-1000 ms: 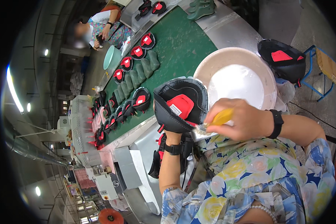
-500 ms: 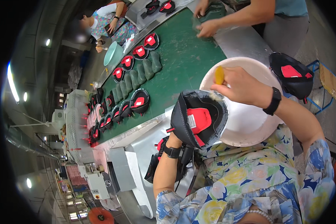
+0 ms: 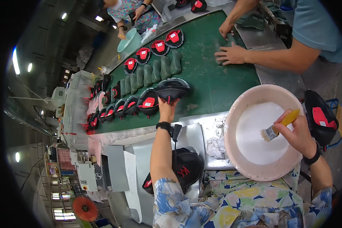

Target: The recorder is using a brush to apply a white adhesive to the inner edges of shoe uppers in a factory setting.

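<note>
My left hand reaches forward over the green belt and grips a black shoe upper by its heel end, where a red loop shows. The upper is tilted, its pale-edged rim facing away, beside the near row of uppers with red linings. In my right hand is a paintbrush with a yellow handle. Its whitish bristles hang over the pinkish basin, which holds white liquid.
Green shoe lasts and another row of uppers line the belt. Across it, a co-worker's hands handle a blurred green last. More black uppers lie on my lap side and right of the basin.
My left hand has carried the upper from beside the basin forward and left onto the belt's row. My right hand has drawn the brush off its rim and back over the basin.
</note>
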`<state>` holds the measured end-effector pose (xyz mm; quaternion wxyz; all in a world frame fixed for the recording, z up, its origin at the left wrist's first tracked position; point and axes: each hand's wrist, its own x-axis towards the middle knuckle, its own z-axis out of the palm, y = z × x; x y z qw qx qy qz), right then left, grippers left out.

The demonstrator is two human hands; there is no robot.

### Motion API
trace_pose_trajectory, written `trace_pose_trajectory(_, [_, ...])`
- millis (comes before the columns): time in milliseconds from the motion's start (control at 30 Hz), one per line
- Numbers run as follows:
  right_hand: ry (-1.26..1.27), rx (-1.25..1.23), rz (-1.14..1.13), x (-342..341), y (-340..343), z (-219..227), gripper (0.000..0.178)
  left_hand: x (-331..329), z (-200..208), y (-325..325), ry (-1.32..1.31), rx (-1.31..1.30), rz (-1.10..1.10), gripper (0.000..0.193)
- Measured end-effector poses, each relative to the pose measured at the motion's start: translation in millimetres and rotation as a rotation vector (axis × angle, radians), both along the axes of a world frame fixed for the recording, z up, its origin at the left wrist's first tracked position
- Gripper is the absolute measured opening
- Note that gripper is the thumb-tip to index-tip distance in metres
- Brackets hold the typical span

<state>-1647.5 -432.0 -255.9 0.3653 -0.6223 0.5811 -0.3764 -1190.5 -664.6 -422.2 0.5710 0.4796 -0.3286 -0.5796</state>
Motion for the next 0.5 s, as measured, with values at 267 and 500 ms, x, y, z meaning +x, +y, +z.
trace_pose_trajectory(267, [0.041, 0.111, 0.118, 8.4, -8.0, -14.0, 0.012, 111.8, -31.4, -8.4, -0.705, 0.353, 0.243, 0.063])
trace_pose_trajectory(500, [0.062, 0.133, 0.149, 11.5, -12.7, -27.0, 0.016, 67.2, 105.6, 101.7, -0.754, 0.192, -0.710, 0.050])
